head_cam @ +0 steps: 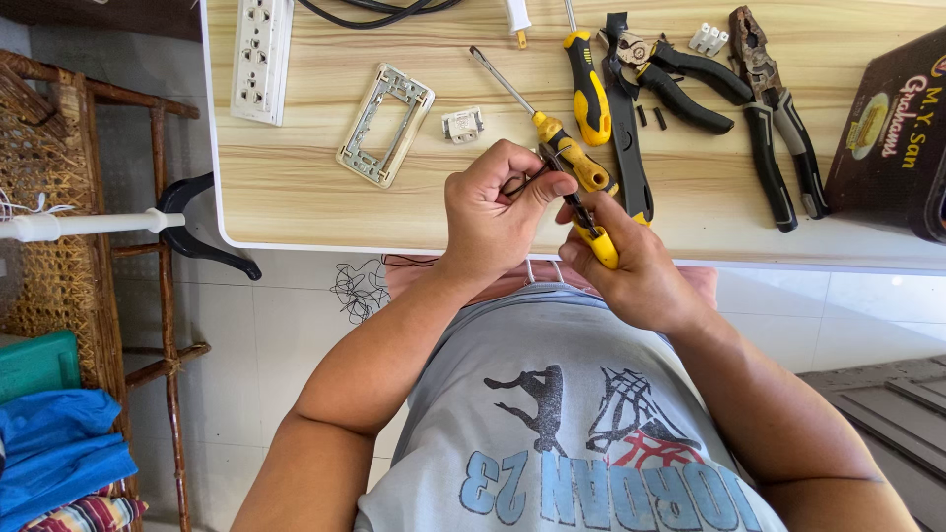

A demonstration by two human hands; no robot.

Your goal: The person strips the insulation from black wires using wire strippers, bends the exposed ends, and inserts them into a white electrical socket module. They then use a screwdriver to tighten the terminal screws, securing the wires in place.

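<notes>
Both hands meet just off the near edge of the wooden tabletop [296,187], above the person's grey shirt. The left hand [490,212] is clenched, thumb pressed against the fingers, pinching a thin dark wire [520,183] that pokes out between thumb and forefinger. The right hand [631,264] is wrapped around the yellow-and-black handles of a small hand tool [589,229], whose head sits right at the left thumb; what the head is doing to the wire is too hidden to tell.

Just beyond the hands, a yellow-handled screwdriver [540,123] lies slanted on the tabletop, its shaft pointing far and left. A second yellow-and-black screwdriver [588,94] lies just to its right, nearly upright in the view. Farther right lie black-handled pliers [680,84] and, beyond them, a longer rusty pair of pliers [774,118], with a small white terminal block [709,39] between their heads. To the left of the hands, a metal mounting frame [384,123] lies flat, a small white switch module [462,124] just beside it. A white power strip [260,59] sits at the far left, and a dark brown box [892,133] stands at the right edge. A rattan chair [59,197] stands on the floor at left.
</notes>
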